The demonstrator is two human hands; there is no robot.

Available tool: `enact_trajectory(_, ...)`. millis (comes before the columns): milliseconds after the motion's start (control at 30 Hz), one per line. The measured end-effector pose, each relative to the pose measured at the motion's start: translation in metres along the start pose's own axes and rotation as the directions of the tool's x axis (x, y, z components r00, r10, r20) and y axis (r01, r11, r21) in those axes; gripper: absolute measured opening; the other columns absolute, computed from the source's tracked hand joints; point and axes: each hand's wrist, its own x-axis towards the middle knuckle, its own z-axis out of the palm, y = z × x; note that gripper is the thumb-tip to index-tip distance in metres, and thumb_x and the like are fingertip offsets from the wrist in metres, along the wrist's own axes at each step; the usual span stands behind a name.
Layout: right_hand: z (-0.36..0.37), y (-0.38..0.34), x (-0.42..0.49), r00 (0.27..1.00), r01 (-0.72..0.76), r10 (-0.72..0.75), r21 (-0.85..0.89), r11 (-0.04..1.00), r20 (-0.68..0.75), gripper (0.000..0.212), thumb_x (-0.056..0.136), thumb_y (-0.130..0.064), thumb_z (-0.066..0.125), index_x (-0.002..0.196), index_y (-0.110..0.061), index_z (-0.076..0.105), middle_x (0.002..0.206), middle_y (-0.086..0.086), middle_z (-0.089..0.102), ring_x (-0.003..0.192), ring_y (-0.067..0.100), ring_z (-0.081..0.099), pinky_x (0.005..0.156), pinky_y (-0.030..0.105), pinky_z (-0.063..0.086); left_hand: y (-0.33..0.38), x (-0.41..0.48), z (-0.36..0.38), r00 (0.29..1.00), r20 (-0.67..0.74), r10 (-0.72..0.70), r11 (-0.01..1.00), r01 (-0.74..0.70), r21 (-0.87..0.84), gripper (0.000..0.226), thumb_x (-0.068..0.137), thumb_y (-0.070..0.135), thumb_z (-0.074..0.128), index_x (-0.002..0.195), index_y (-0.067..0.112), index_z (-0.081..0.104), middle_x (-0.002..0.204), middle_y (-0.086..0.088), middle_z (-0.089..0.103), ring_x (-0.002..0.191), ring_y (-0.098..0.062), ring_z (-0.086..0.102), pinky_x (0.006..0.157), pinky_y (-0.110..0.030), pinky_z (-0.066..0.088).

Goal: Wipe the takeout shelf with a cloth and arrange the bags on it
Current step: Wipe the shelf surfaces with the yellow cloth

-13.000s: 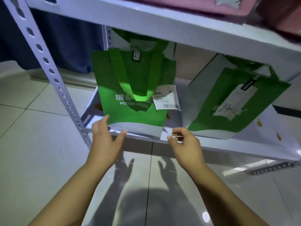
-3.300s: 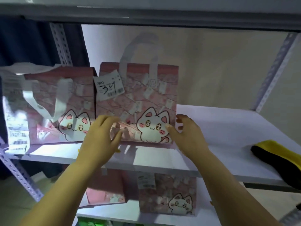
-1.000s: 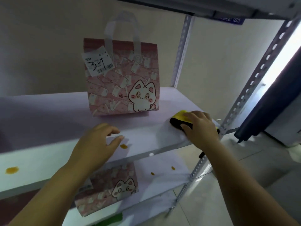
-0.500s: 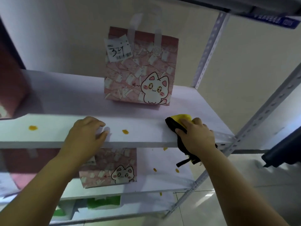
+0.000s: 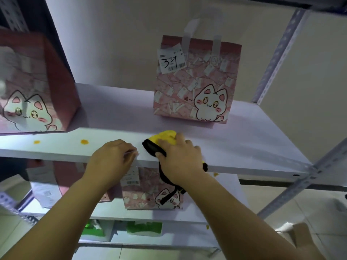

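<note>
My right hand (image 5: 181,158) presses a yellow and black cloth (image 5: 163,139) flat on the front part of the white shelf (image 5: 244,147). My left hand (image 5: 110,158) rests curled on the shelf's front edge just left of the cloth, holding nothing. A pink cat-print bag (image 5: 195,81) with a receipt marked 34 stands upright at the back of the shelf. Another pink cat bag (image 5: 32,85) stands at the left end. Two orange stains (image 5: 84,141) lie on the shelf, left of my left hand.
A shelf below holds another pink cat bag (image 5: 154,192) and an orange spot (image 5: 216,174). Green bags (image 5: 144,228) show on the lowest shelf. Perforated metal uprights (image 5: 277,59) frame the right side. A wall stands behind; tiled floor lies below.
My right hand has slid the cloth leftward along the shelf, over the spot where an orange stain lay. My left hand has curled on the edge. The view has shifted left, showing the left bag.
</note>
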Motion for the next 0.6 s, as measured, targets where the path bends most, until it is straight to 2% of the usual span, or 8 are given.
enact_trajectory(100, -0.007, 0.022, -0.005, 0.998, -0.066, 0.066, 0.037, 0.997, 0.004, 0.039, 0.093, -0.049, 0.039, 0.131, -0.041, 0.043, 0.127, 0.008, 0.04, 0.107, 0.034, 0.048, 0.089, 0.046, 0.039, -0.008, -0.001, -0.004, 0.999, 0.034, 0.021, 0.999, -0.02, -0.028, 0.012, 0.087, 0.026, 0.062, 0.091, 0.019, 0.072, 0.096, 0.002, 0.07, 0.085, -0.021, 0.062, 0.067, -0.029, 0.047)
enact_trajectory(200, -0.016, 0.054, -0.011, 0.952, -0.307, 0.307, 0.012, 0.952, 0.011, 0.037, 0.093, -0.047, 0.039, 0.127, -0.037, 0.048, 0.114, 0.007, 0.041, 0.1, 0.033, 0.05, 0.086, 0.044, 0.044, -0.015, -0.002, -0.007, 0.997, 0.055, 0.061, 0.996, -0.057, -0.071, 0.014, 0.09, 0.025, 0.059, 0.095, 0.02, 0.071, 0.105, 0.006, 0.069, 0.092, -0.017, 0.063, 0.074, -0.026, 0.045)
enact_trajectory(300, -0.015, 0.048, -0.01, 0.889, -0.458, 0.457, -0.061, 0.887, -0.029, 0.037, 0.094, -0.044, 0.036, 0.126, -0.031, 0.049, 0.117, 0.009, 0.041, 0.101, 0.033, 0.048, 0.084, 0.044, 0.039, -0.018, -0.002, -0.009, 0.992, 0.057, 0.115, 0.991, -0.11, -0.076, 0.013, 0.09, 0.021, 0.057, 0.09, 0.021, 0.07, 0.099, 0.007, 0.069, 0.087, -0.016, 0.063, 0.067, -0.022, 0.042)
enact_trajectory(367, -0.011, 0.022, -0.005, 0.897, -0.443, 0.44, -0.064, 0.894, -0.049, 0.037, 0.094, -0.044, 0.035, 0.126, -0.031, 0.049, 0.126, 0.012, 0.039, 0.105, 0.034, 0.047, 0.085, 0.044, 0.037, -0.02, -0.003, -0.01, 0.99, 0.063, 0.13, 0.988, -0.124, -0.087, 0.014, 0.091, 0.021, 0.056, 0.089, 0.021, 0.07, 0.098, 0.007, 0.069, 0.086, -0.015, 0.062, 0.067, -0.022, 0.043)
enact_trajectory(433, -0.005, -0.008, -0.001, 0.938, -0.344, 0.342, -0.027, 0.939, -0.057, 0.038, 0.094, -0.046, 0.036, 0.127, -0.033, 0.049, 0.13, 0.011, 0.038, 0.106, 0.034, 0.047, 0.086, 0.044, 0.037, -0.022, -0.004, -0.011, 0.986, 0.08, 0.147, 0.984, -0.138, -0.111, 0.016, 0.092, 0.022, 0.053, 0.091, 0.02, 0.069, 0.1, 0.006, 0.068, 0.088, -0.016, 0.061, 0.068, -0.025, 0.045)
enact_trajectory(500, 0.0, -0.034, 0.001, 0.971, -0.231, 0.231, -0.002, 0.973, -0.057, 0.039, 0.094, -0.047, 0.038, 0.129, -0.034, 0.048, 0.129, 0.009, 0.038, 0.105, 0.033, 0.048, 0.085, 0.042, 0.038, -0.026, -0.004, -0.015, 0.981, 0.096, 0.166, 0.977, -0.151, -0.15, 0.017, 0.092, 0.022, 0.053, 0.095, 0.018, 0.069, 0.102, 0.005, 0.066, 0.091, -0.018, 0.061, 0.071, -0.027, 0.047)
enact_trajectory(600, 0.001, -0.055, 0.006, 0.984, -0.168, 0.171, 0.071, 0.983, -0.038, 0.037, 0.095, -0.046, 0.041, 0.129, -0.035, 0.05, 0.124, 0.006, 0.04, 0.101, 0.031, 0.049, 0.085, 0.04, 0.038, -0.038, -0.008, -0.027, 0.978, 0.089, 0.187, 0.964, -0.165, -0.208, 0.018, 0.091, 0.026, 0.055, 0.098, 0.018, 0.069, 0.101, 0.005, 0.065, 0.091, -0.015, 0.059, 0.075, -0.029, 0.048)
